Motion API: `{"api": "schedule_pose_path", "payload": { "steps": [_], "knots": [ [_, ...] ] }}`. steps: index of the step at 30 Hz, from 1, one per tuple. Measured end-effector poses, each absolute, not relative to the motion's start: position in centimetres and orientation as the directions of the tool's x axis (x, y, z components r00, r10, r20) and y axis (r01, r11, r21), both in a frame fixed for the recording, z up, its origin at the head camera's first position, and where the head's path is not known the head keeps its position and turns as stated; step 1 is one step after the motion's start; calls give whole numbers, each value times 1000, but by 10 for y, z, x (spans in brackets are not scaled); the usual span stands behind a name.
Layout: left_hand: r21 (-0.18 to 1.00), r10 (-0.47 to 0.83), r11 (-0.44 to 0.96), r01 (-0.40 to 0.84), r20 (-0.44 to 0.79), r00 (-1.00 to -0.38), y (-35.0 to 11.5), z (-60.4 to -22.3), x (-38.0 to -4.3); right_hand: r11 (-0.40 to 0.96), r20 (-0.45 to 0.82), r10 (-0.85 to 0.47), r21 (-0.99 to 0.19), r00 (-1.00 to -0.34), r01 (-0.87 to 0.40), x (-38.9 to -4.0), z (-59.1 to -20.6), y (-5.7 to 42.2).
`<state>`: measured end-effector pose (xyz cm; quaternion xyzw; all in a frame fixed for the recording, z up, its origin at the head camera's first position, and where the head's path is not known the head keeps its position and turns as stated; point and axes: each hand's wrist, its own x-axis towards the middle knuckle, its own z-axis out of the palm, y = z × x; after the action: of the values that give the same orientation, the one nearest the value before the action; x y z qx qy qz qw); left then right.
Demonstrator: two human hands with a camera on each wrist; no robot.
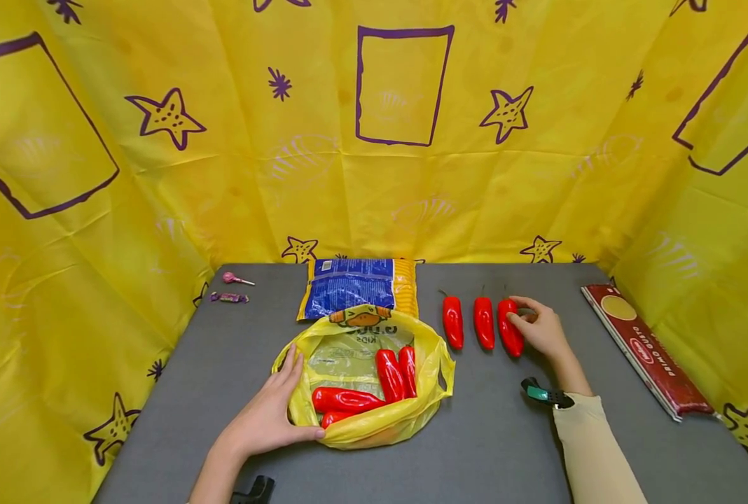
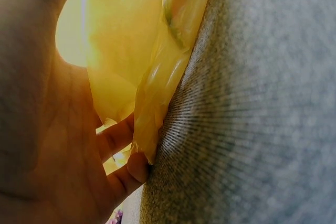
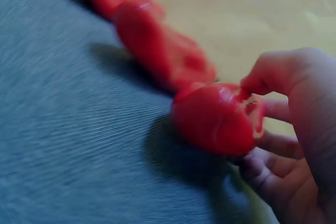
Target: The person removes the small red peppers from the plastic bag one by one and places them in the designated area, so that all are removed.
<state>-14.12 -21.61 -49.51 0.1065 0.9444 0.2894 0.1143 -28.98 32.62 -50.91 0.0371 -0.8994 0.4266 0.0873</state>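
A yellow plastic bag (image 1: 380, 430) lies with its mouth spread open in the head view, with several red peppers (image 1: 347, 400) inside. My left hand (image 1: 272, 409) holds the bag's left side, thumb at the front rim and fingers farther back. Its fingers curl against the yellow plastic (image 2: 152, 98) in the left wrist view. Right of the bag, three long red peppers lie in a row. My right hand (image 1: 541, 330) grips the rightmost pepper (image 1: 510, 327) between thumb and fingers. The right wrist view shows this pepper (image 3: 215, 121) end-on, beside the middle pepper (image 3: 157, 51).
Behind the bag lies a blue and yellow packet (image 1: 351, 287). A long dark red packet (image 1: 648, 350) lies at the right edge of the grey table (image 1: 475, 448). A pink lollipop (image 1: 230, 278) and a purple wrapped candy (image 1: 227, 297) are at the back left. Yellow cloth (image 1: 323, 196) encloses the table.
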Motion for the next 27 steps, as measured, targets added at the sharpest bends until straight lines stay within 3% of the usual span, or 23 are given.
{"api": "schedule_pose_path", "payload": {
  "steps": [8, 27],
  "knots": [
    [567, 276, 810, 148, -147, -950, -216, -498, -142, 694, 271, 53, -702, -961, -160, -292, -521, 325],
    [564, 276, 811, 155, -136, -951, -216, -496, -141, 726, 202, 54, -681, -978, -101, -289, -517, 329]
  ]
}}
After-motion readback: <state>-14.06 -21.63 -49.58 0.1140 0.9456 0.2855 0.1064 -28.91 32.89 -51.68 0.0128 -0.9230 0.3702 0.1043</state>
